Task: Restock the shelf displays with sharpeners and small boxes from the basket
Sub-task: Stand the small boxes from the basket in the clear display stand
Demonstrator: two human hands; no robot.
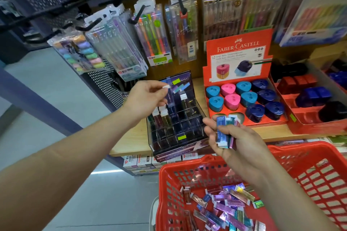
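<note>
My left hand pinches one small box by its white end, above the dark clear display rack on the wooden shelf. That rack holds a few upright boxes in its left slots. My right hand grips a bunch of small shiny boxes, blue and purple, in front of the rack. Below, the red basket holds several loose small boxes. To the right stands a red sharpener display with blue, pink and navy sharpeners.
Pen packs hang on black hooks above the shelf. More red trays with dark sharpeners stand at the far right. Boxed stock sits on the shelf below. A perforated dark panel borders the shelf on the left.
</note>
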